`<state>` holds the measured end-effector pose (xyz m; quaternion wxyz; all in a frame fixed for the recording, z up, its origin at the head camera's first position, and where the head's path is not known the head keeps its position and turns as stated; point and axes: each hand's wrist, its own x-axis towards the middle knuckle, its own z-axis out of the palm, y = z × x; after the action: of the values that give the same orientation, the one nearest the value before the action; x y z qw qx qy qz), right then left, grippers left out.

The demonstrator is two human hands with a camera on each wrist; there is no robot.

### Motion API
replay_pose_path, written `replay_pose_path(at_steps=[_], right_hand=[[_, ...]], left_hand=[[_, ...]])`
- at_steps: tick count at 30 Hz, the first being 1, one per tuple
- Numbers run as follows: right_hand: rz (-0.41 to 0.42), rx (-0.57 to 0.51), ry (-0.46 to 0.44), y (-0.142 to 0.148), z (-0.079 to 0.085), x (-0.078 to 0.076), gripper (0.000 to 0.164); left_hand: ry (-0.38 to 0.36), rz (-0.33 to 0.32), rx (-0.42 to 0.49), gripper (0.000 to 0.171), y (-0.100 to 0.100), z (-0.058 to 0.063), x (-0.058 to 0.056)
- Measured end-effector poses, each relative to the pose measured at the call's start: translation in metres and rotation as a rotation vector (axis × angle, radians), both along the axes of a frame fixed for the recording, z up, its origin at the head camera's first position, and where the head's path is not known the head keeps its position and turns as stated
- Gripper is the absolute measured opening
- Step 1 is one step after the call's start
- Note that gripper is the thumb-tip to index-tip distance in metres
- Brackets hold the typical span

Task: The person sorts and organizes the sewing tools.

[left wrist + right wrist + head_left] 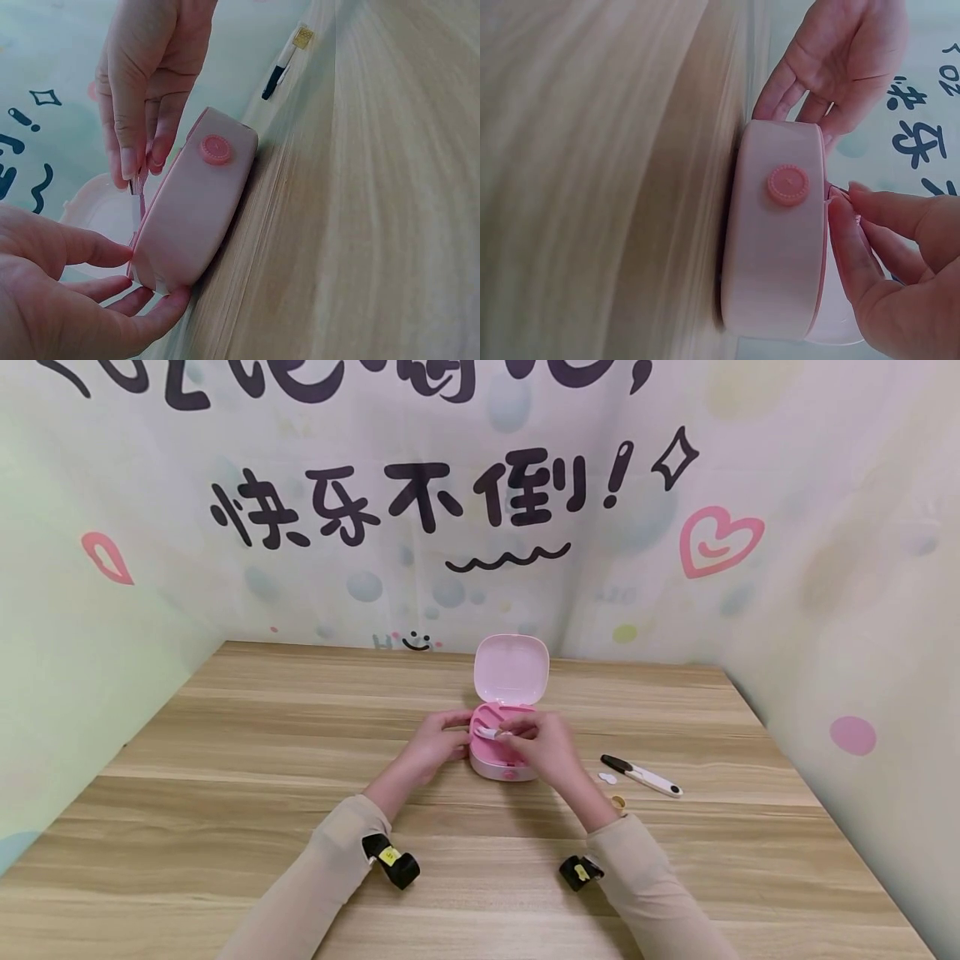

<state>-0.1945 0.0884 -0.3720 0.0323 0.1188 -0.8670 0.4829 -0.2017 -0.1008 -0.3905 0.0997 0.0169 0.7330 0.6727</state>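
Observation:
A pink sewing box [495, 770] with a round pink button on its front stands on the table, its lid [512, 668] raised at the back. My left hand [435, 745] holds the box's left end, thumb at the upper rim and fingers lower on the side, as the left wrist view shows. Over the open compartments, my right hand [546, 745] pinches a small slim thing [136, 186] with a metallic bit and a pale strip; I cannot tell its kind. In the head view a white piece [487, 732] shows beside the right fingertips, above the pink tray.
Right of the box lie black-and-white thread snips [643, 775], a small white flat piece [607, 778] and a gold thimble [618, 803], close to my right forearm. A printed cloth [360, 610] hangs behind the wooden table's [225, 760] back edge.

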Motion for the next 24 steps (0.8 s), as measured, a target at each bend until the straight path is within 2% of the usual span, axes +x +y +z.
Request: replay_pose_path(at_steps=[7, 11, 24], right_hand=[[-0.023, -0.012, -0.023, -0.0019, -0.0029, -0.0028, 0.012], [-0.009, -0.029, -0.031, -0.0022, -0.0046, -0.0047, 0.014], [0.003, 0.000, -0.004, -0.0026, -0.0033, -0.0054, 0.013]], left_hand=[[0.001, -0.003, -0.007, 0.048, 0.0005, 0.0010, 0.0007], [-0.010, -0.002, -0.016, 0.048, -0.0005, 0.0010, 0.0009], [-0.009, 0.004, 0.012, 0.048, 0.0008, -0.0001, 0.0000]])
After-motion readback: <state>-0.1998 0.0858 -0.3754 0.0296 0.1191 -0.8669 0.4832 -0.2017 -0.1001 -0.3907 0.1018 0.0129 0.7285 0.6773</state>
